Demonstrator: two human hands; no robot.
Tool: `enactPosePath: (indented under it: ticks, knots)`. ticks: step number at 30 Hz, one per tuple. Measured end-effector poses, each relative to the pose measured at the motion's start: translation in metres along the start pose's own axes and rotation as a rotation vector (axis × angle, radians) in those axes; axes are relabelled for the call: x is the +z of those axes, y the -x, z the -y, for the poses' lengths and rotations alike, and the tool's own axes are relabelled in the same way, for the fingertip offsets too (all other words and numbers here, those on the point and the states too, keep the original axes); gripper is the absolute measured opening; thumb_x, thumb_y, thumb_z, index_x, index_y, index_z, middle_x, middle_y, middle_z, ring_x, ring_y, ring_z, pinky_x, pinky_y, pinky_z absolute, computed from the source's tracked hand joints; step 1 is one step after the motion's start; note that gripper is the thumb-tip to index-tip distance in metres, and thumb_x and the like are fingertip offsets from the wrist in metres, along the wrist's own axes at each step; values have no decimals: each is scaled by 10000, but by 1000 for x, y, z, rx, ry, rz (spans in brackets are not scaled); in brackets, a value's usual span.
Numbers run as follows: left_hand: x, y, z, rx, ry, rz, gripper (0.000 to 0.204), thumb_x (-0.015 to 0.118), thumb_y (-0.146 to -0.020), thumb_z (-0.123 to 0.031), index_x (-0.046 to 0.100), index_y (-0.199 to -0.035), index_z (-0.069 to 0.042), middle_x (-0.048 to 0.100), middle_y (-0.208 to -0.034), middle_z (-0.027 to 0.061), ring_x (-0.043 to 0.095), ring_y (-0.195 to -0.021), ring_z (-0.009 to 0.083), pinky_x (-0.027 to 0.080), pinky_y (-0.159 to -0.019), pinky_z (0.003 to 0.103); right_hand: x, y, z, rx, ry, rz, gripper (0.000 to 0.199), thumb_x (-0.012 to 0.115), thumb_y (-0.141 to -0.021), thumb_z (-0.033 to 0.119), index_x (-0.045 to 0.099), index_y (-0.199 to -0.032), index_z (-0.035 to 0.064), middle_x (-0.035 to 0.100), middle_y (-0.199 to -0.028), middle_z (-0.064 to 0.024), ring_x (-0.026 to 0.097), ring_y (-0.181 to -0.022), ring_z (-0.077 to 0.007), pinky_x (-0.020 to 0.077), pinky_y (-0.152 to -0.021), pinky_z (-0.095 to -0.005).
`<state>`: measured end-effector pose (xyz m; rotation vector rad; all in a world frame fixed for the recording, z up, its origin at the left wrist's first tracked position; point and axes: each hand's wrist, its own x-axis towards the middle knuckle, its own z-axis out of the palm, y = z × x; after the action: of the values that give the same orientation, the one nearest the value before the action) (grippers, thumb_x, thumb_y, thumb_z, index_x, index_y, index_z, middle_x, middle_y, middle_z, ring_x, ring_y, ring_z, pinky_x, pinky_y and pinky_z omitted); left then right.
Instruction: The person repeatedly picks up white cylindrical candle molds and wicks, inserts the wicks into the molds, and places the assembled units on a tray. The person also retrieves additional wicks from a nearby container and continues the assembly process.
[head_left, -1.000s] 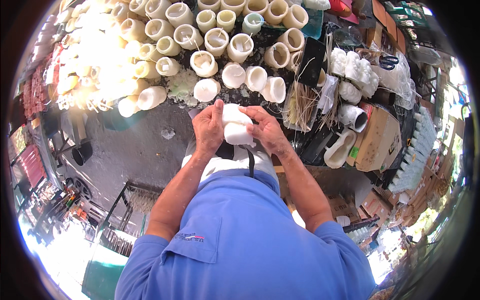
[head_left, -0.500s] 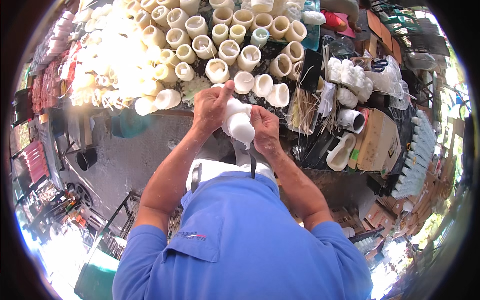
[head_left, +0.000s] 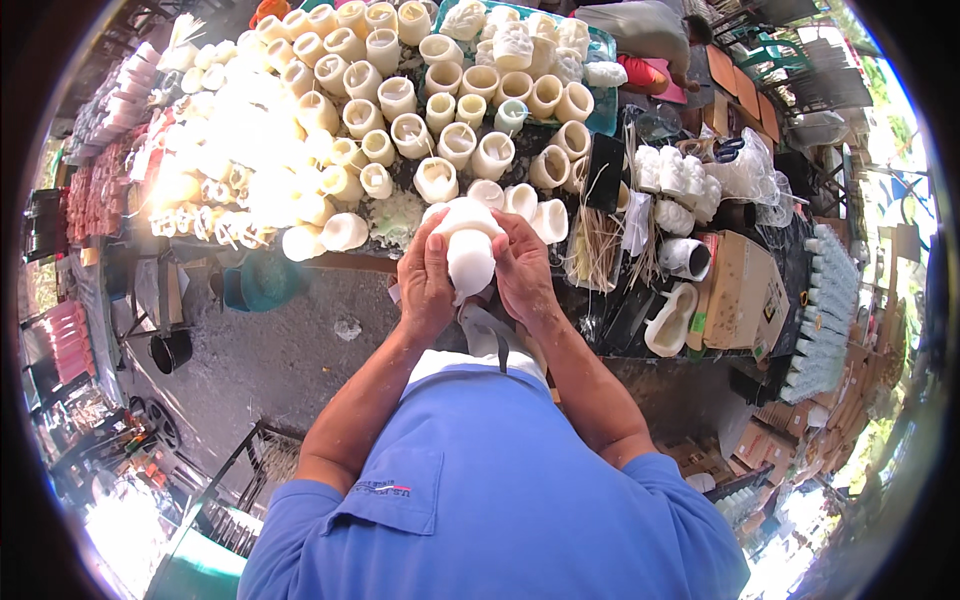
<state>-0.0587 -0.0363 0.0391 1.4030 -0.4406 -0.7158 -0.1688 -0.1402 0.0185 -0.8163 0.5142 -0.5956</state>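
Note:
Between both hands I hold a white, lumpy, wax-like piece [head_left: 469, 258], with a thick folded collar at its far end and a smooth rounded knob toward me. My left hand [head_left: 428, 278] presses on its left side, with the thumb lying along it. From the other side my right hand [head_left: 525, 268] grips it, thumb near the collar. The fingers beneath the piece are mostly hidden. Just beyond my hands, at the table's near edge, stand cream hollow cups [head_left: 437, 180]. Several similar cups have wick-like strands in them.
Many pale cups and lumps crowd the table, glaring in sunlight at left. At right lie a bundle of straw-like strands [head_left: 596, 250], a white hollow mold [head_left: 671, 320], a cardboard box [head_left: 742, 295] and white lumpy pieces [head_left: 676, 172]. A teal tub [head_left: 268, 281] sits below at left.
My left hand has turned from thumb up to lying along the piece's side. The piece, tilted before, now points more straight toward me. The view has shifted slightly.

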Motion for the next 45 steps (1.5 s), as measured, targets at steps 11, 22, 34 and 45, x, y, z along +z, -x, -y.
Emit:
enactPosePath:
  ticks: [11,22,34,45]
  knots:
    - [-2,-26,1,-271,19,-113,330,453,-1144,-273,650,-1115,-10,693,-899,58,617,-725,93,542,-676,265,11,-8,-21,-175,-152,-205,273,677,-1047,237,704,-1096,-30,685,-1305,-148,632,-1158,-161,503,-1036,-321]
    - [-8,-53,21,-389,698,-34,294,509,-1127,-302,640,-1126,-39,734,-971,70,725,-806,139,604,-701,297,13,-29,-13,-35,-308,-81,298,695,-1025,296,650,-1066,5,712,-1188,-117,666,-1057,-156,537,-985,-328]
    - [-24,-35,18,-169,-213,-142,360,489,-1137,-316,659,-997,-30,682,-802,13,618,-685,62,525,-615,251,14,6,-12,55,-204,-1,551,708,-1008,362,472,-1357,8,612,-1316,-100,605,-1228,-181,495,-1081,-363]
    - [-5,-4,-7,-197,377,-81,317,506,-1126,-176,555,-1365,26,698,-1182,109,658,-1021,121,554,-876,267,34,-1,-4,-111,116,-151,373,500,-1128,228,538,-1395,-29,687,-1227,-97,670,-1084,-142,558,-935,-294]
